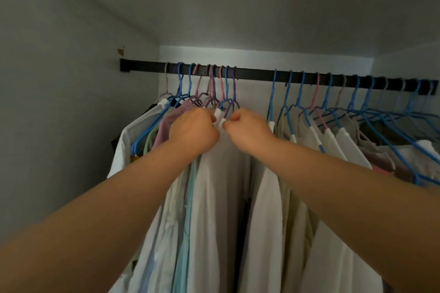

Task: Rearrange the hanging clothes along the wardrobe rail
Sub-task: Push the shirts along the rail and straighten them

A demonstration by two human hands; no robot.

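Left hand [194, 132] and right hand [247, 131] each clenched in a grip on white shirt [214, 185] collar, rail [257, 74] horizontal

A plain grey side wall [59, 74] of the wardrobe stands well to the left of the hands, with a small tan fitting [121, 51] high on it. Overhead a flat grey top panel [238, 2] slopes back. Behind and above the hands, the pale back wall [250, 57] catches soft light.
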